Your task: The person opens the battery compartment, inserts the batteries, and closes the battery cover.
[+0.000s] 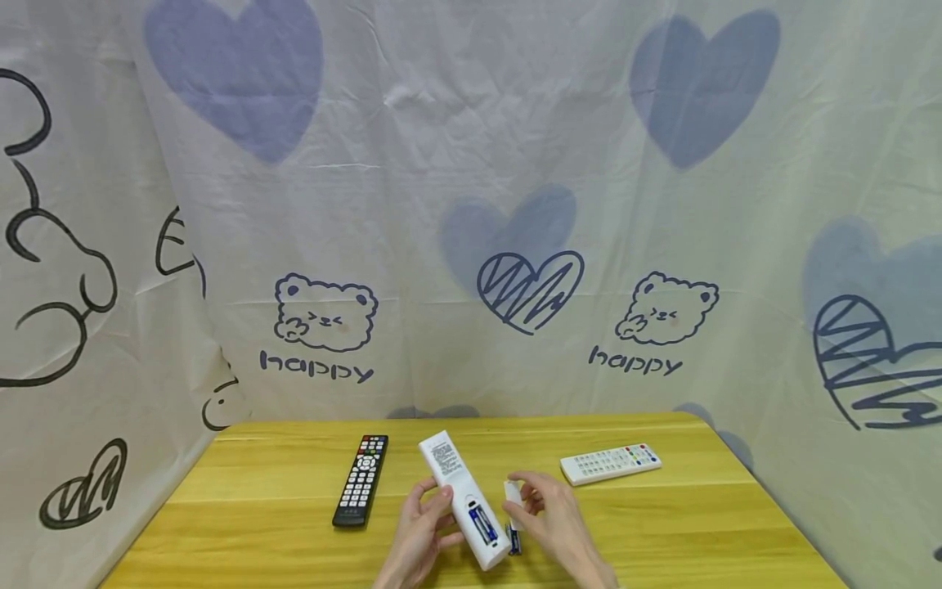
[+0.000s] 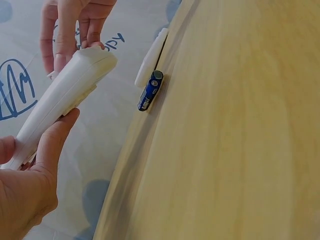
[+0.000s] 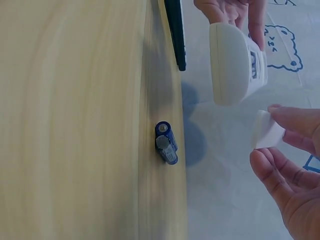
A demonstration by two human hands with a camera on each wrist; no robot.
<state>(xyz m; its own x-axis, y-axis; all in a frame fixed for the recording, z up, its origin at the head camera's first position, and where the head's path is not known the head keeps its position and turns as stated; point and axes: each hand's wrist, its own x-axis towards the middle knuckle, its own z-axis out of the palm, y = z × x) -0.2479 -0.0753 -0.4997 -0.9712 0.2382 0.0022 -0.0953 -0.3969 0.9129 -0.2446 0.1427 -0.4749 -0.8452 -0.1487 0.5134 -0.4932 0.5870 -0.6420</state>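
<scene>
My left hand grips a white remote control above the table, its back turned up. The battery compartment is uncovered, and blue batteries lie inside it. Between thumb and fingers, my right hand pinches a small white battery cover, held apart from the remote, just to its right. Below, two loose blue batteries lie side by side on the table; from the head they are partly hidden by the cover and right hand.
A black remote lies on the wooden table to the left. Another white remote, buttons up, lies at the right. Behind the table hangs a printed cloth with hearts and bears.
</scene>
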